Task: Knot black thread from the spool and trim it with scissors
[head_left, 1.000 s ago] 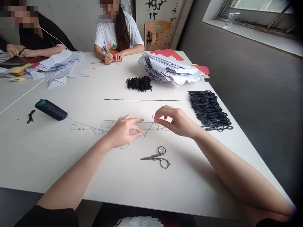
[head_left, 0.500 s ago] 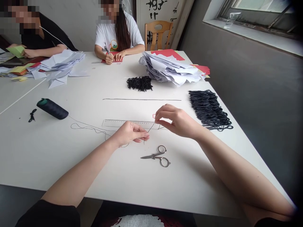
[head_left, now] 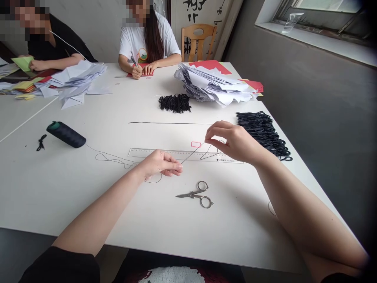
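Between my two hands a dark thread (head_left: 193, 152) runs taut and slanting. My left hand (head_left: 161, 163) pinches its lower end, low over the table. Higher and to the right, my right hand (head_left: 226, 139) pinches the other end, with loose loops of thread hanging below the fingers. Under the hands lies a clear ruler (head_left: 147, 152), partly covered by them. A pair of small metal scissors (head_left: 196, 194) rests slightly open nearer to me. Thread trails from a black spool (head_left: 66, 135) lying on its side at the left toward my left hand.
Bundled black cord loops (head_left: 260, 133) lie at the right, a smaller black bundle (head_left: 175, 103) farther back. A straight dark cord (head_left: 171, 123) stretches behind the ruler. Paper piles (head_left: 215, 86) stand at the back. Two people sit across the white table (head_left: 147, 228); one writes.
My right hand has moved up and to the right, drawing out a longer stretch of thread from my left hand. The left hand has barely shifted.
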Demonstrator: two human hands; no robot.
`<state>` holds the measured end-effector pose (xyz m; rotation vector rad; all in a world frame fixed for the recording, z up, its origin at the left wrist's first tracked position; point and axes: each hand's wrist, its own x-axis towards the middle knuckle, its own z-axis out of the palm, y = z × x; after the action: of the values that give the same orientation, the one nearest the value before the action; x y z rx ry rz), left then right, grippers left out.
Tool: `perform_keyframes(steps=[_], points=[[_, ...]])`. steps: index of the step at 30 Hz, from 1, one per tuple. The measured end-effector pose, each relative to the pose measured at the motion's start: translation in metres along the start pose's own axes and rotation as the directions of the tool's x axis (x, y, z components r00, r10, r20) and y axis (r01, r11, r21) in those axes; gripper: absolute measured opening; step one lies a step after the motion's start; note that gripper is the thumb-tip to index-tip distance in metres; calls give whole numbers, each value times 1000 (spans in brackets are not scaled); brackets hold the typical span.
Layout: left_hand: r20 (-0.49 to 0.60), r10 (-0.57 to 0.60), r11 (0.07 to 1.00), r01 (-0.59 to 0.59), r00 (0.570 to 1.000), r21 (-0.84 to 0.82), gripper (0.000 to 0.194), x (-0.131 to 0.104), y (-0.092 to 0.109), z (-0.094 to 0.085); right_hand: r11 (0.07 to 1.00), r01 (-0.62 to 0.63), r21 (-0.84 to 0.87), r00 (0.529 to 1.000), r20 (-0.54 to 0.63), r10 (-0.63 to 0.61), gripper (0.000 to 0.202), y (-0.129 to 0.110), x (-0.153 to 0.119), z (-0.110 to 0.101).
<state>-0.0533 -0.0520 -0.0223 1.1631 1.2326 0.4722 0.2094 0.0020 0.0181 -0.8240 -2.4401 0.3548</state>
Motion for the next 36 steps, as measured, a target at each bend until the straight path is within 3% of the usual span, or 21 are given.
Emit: perform_keyframes(steps=[2, 4, 5, 7, 8, 10, 12, 14, 15, 17, 21, 24, 29, 36], points=[[17, 60, 978, -62, 998, 199, 20, -5, 2, -1, 999, -17, -34, 1000, -13, 16, 19, 3, -1, -5], [25, 210, 854, -196, 977, 482, 11, -12, 5, 0, 998, -28, -60, 999, -24, 26, 19, 5, -1, -10], [17, 306, 748, -251, 952, 614, 5, -16, 7, 2, 997, -26, -66, 999, -24, 24, 19, 4, -2, -13], [-13, 490, 539, -291, 872, 790, 18, -24, 11, 7, 998, 5, -64, 1000, -14, -6, 19, -1, -2, -16], [-39, 562, 479, -288, 826, 829, 26, -27, 13, 10, 998, 35, -57, 999, -1, -35, 19, -6, -2, -16], [-86, 665, 460, -317, 741, 829, 31, -29, 15, 17, 994, 106, -35, 994, 29, -105, 18, -16, -1, -13], [-121, 733, 504, -415, 669, 758, 27, -26, 15, 24, 986, 166, -17, 985, 55, -165, 18, -27, 0, -6], [-150, 761, 558, -518, 631, 648, 26, -22, 13, 30, 978, 207, -9, 976, 74, -205, 16, -35, 0, 2], [-165, 755, 593, -553, 635, 586, 24, -20, 12, 33, 975, 221, -7, 972, 79, -220, 16, -38, 0, 5], [-186, 689, 694, -563, 701, 449, 15, -17, 10, 38, 972, 237, -7, 968, 92, -235, 15, -40, 0, 9], [-160, 427, 896, -392, 890, 210, 18, -14, 9, 38, 974, 226, -31, 971, 84, -222, 16, -37, -1, 6], [-84, 282, 956, -273, 956, 106, 22, -13, 9, 31, 977, 193, -85, 980, 56, -189, 18, -29, -1, 0], [-1, 92, 995, -92, 996, 23, 25, -10, 7, 19, 974, 118, -192, 993, 41, -112, 20, -14, -1, -5], [25, 19, 999, -18, 1000, -47, 24, -8, 7, 17, 974, 77, -213, 996, 55, -66, 20, -2, -2, -6]])
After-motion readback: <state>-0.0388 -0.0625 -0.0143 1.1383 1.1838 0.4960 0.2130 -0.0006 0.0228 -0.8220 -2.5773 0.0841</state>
